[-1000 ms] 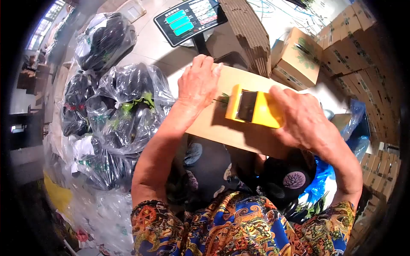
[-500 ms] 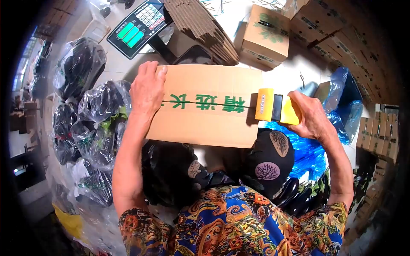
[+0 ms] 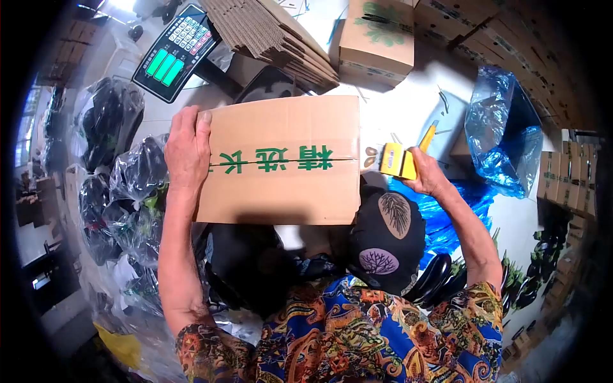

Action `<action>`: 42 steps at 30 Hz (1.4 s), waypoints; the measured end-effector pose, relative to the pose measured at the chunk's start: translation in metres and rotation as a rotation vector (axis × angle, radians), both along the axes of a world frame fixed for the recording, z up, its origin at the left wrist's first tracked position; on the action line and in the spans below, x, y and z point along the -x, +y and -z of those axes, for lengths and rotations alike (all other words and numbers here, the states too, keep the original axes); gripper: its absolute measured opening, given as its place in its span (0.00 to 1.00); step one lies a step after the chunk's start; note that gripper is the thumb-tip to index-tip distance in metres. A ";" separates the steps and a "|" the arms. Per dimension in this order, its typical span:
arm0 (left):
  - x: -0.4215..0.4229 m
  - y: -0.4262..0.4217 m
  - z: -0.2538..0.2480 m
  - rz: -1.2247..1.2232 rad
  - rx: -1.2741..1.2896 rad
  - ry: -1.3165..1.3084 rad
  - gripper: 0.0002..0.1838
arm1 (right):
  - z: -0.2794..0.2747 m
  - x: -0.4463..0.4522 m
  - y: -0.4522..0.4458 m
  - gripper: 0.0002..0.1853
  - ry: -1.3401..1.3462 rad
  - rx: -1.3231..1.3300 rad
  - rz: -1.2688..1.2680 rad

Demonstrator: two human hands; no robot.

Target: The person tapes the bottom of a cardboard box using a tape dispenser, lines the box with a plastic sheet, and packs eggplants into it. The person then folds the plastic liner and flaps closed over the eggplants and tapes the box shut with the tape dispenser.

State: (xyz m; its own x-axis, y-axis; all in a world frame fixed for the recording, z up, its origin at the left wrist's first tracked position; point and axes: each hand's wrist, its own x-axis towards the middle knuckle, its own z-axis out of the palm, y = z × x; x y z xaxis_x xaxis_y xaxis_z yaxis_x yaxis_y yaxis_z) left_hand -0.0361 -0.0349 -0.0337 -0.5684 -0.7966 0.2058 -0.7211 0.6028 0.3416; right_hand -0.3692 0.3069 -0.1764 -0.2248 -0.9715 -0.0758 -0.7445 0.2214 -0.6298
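Observation:
A cardboard box (image 3: 281, 198) with green Chinese characters stands in front of my knees, a seam running across its upper face. My left hand (image 3: 188, 150) grips its far left edge, thumb on top and fingers over the side. Off the box's right end, my right hand (image 3: 424, 172) is closed around a yellow tape dispenser (image 3: 391, 159), which is apart from the cardboard. Just beyond that hand lies a yellow utility knife (image 3: 429, 135) on the floor. A shiny strip, like clear tape, shows at the seam's right end.
Bagged eggplants (image 3: 137, 166) fill the left side. A scale display (image 3: 167, 54) and flattened cartons (image 3: 274, 38) are ahead, with a closed carton (image 3: 377, 48) beside them. Blue plastic bags (image 3: 501, 127) and loose eggplants (image 3: 431, 277) lie to the right.
My right hand has drawn the tape dispenser back from the box's right end and turned it. The utility knife has come into sight. My left hand keeps its hold; the view has shifted.

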 end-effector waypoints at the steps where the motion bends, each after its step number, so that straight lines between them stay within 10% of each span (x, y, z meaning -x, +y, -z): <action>1: 0.002 -0.001 0.002 0.016 0.030 0.003 0.18 | 0.001 0.004 0.009 0.25 -0.004 -0.023 0.021; 11: -0.007 -0.010 0.027 0.092 0.207 -0.067 0.15 | -0.112 -0.038 -0.046 0.21 0.519 -0.526 0.006; 21: -0.003 -0.006 0.019 -0.011 0.135 -0.034 0.18 | -0.115 -0.060 -0.081 0.11 0.755 -0.117 -0.275; 26: 0.007 -0.001 0.010 -0.067 0.050 -0.069 0.19 | -0.114 -0.070 -0.141 0.11 0.627 -0.786 -0.418; 27: 0.007 0.003 0.010 -0.050 0.058 -0.062 0.20 | -0.064 -0.075 -0.126 0.14 1.032 -0.448 -0.588; 38: 0.008 -0.002 -0.002 -0.041 -0.063 -0.085 0.25 | 0.053 0.013 -0.073 0.32 0.443 -0.682 0.209; 42: 0.010 0.001 -0.006 -0.032 -0.108 -0.062 0.27 | 0.062 -0.015 -0.075 0.35 0.071 -0.202 0.506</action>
